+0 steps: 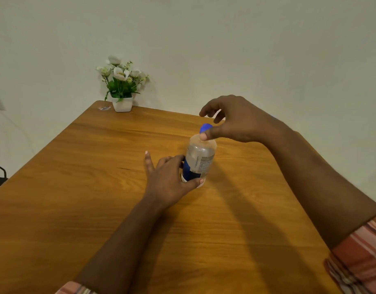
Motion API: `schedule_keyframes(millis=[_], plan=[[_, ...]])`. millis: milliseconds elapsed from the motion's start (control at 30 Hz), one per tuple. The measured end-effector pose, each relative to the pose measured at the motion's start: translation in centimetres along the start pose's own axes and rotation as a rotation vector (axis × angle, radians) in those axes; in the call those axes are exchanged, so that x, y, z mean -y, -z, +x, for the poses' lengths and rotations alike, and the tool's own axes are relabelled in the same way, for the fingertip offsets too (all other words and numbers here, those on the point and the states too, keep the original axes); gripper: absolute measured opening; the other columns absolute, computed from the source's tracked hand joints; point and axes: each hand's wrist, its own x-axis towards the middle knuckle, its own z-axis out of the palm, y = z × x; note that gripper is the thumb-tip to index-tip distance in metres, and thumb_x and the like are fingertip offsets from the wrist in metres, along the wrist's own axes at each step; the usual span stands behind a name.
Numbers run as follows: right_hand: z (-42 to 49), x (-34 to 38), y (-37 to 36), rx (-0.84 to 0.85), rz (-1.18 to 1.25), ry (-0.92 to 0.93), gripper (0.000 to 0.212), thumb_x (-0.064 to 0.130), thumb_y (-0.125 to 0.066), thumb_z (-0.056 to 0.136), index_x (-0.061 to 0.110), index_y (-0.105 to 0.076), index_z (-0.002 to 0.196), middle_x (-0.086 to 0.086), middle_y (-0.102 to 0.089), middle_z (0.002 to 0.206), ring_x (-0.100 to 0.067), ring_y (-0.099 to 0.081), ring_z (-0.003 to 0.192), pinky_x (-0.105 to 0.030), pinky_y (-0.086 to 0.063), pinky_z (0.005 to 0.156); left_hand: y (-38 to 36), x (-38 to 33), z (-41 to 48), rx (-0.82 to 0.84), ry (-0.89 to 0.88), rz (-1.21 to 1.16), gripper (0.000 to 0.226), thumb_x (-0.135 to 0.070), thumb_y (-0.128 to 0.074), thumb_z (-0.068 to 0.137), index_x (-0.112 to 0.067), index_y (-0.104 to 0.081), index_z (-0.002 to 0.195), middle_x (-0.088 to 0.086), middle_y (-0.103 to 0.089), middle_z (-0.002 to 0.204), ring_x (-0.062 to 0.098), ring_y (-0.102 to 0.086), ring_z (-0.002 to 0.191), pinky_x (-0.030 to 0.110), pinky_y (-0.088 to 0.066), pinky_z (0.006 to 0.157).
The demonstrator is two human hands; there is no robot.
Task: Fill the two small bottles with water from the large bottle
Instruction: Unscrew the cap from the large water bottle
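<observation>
At the counter (98, 187), the left hand (168, 181) grips the bottle (200, 158) while the right hand (240, 120) pinches its blue cap (205, 127).

Clear bottle (200, 158), blue label and blue cap (205, 127), stands upright on the table (98, 187).

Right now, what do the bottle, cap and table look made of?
Bottle: probably clear glossy plastic; see-through wall with highlights. Cap: opaque blue, likely plastic. Table: wood or wood-look laminate with a satin finish; grain lines show, but I can't tell which.
</observation>
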Motion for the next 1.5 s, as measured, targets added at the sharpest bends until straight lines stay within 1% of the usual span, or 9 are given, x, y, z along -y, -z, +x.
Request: schedule_keyframes(millis=[133, 300, 533, 667, 800, 1033, 1200, 1367, 1500], plan=[[0.6, 0.4, -0.5, -0.072, -0.128, -0.026, 0.043, 0.053, -0.070, 0.078, 0.016, -0.068, 0.101, 0.002, -0.061, 0.094, -0.012, -0.056, 0.084, -0.023, -0.041, 0.063, 0.0, 0.0, 0.0, 0.011, 0.011, 0.009, 0.072, -0.076, -0.050, 0.071, -0.033, -0.044, 0.128, -0.013, -0.062, 0.119, 0.009, -0.041, 0.129, 0.054, 0.021, 0.110], [0.6, 0.8, -0.3, -0.010, -0.132, 0.012, 0.030, 0.028, -0.076, 0.080, 0.012, -0.071, 0.105, -0.003, -0.069, 0.101, -0.015, -0.062, 0.089, -0.029, -0.052, 0.078, 0.0, 0.0, -0.1, 0.008, 0.004, -0.001, 0.071, -0.076, -0.051, 0.070, -0.033, -0.045, 0.126, -0.014, -0.062, 0.117, 0.008, -0.042, 0.127, 0.052, 0.022, 0.109], [0.4, 1.0, 0.2, 0.092, -0.037, 0.045, 0.038, -0.001, -0.073, 0.078, 0.015, -0.068, 0.113, 0.001, -0.067, 0.115, -0.011, -0.061, 0.102, -0.014, -0.046, 0.077, -0.1, 0.0, -0.1, 0.015, 0.009, -0.004, 0.071, -0.076, -0.050, 0.070, -0.033, -0.045, 0.126, -0.014, -0.063, 0.116, 0.009, -0.042, 0.127, 0.053, 0.021, 0.110], [0.5, 0.5, -0.4, 0.087, -0.049, 0.031, 0.048, 0.031, -0.078, 0.076, 0.024, -0.059, 0.119, 0.004, -0.056, 0.120, -0.012, -0.056, 0.102, -0.020, -0.045, 0.073, 0.0, 0.1, 0.0, 0.020, 0.014, -0.009, 0.071, -0.077, -0.050, 0.070, -0.033, -0.044, 0.126, -0.014, -0.062, 0.116, 0.009, -0.042, 0.127, 0.055, 0.020, 0.110], [0.7, 0.5, -1.0, -0.050, -0.113, -0.039, 0.047, 0.059, -0.065, 0.079, 0.019, -0.065, 0.105, 0.004, -0.057, 0.095, -0.012, -0.056, 0.088, -0.026, -0.042, 0.067, 0.0, 0.0, -0.1, 0.014, 0.010, -0.013, 0.069, -0.076, -0.050, 0.070, -0.034, -0.045, 0.124, -0.014, -0.063, 0.116, 0.009, -0.043, 0.126, 0.053, 0.021, 0.110], [0.9, 1.0, 0.0, 0.067, -0.156, 0.013, 0.027, 0.024, -0.075, 0.081, 0.014, -0.069, 0.106, 0.001, -0.065, 0.100, -0.007, -0.056, 0.075, -0.017, -0.043, 0.064, 0.1, 0.0, -0.1, 0.015, 0.007, 0.002, 0.072, -0.077, -0.050, 0.070, -0.034, -0.044, 0.127, -0.014, -0.063, 0.117, 0.009, -0.042, 0.127, 0.052, 0.022, 0.109], [0.0, 0.1, 0.0, 0.116, -0.029, 0.010, 0.041, 0.006, -0.068, 0.086, 0.020, -0.062, 0.124, 0.005, -0.061, 0.118, -0.002, -0.058, 0.087, -0.024, -0.045, 0.083, 0.2, -0.1, -0.1, 0.010, -0.001, -0.008, 0.070, -0.076, -0.051, 0.071, -0.033, -0.045, 0.126, -0.013, -0.062, 0.117, 0.009, -0.042, 0.126, 0.051, 0.022, 0.108], [-1.3, -1.2, -1.5, -0.005, 0.148, -0.036, 0.041, 0.003, -0.063, 0.089, 0.019, -0.061, 0.127, 0.001, -0.058, 0.131, -0.012, -0.059, 0.109, -0.030, -0.049, 0.094, 0.1, -0.1, -0.1, 0.012, -0.007, -0.007, 0.069, -0.075, -0.050, 0.071, -0.033, -0.045, 0.126, -0.013, -0.062, 0.117, 0.009, -0.042, 0.127, 0.051, 0.023, 0.109], [-2.4, -2.2, -3.5, -0.186, 0.348, -0.097, 0.037, 0.005, -0.066, 0.087, 0.019, -0.062, 0.122, 0.003, -0.064, 0.121, -0.008, -0.061, 0.105, -0.024, -0.052, 0.090, 0.1, -0.1, -0.2, 0.002, -0.023, -0.001, 0.068, -0.074, -0.050, 0.072, -0.033, -0.045, 0.125, -0.013, -0.063, 0.117, 0.010, -0.042, 0.127, 0.052, 0.021, 0.110]])
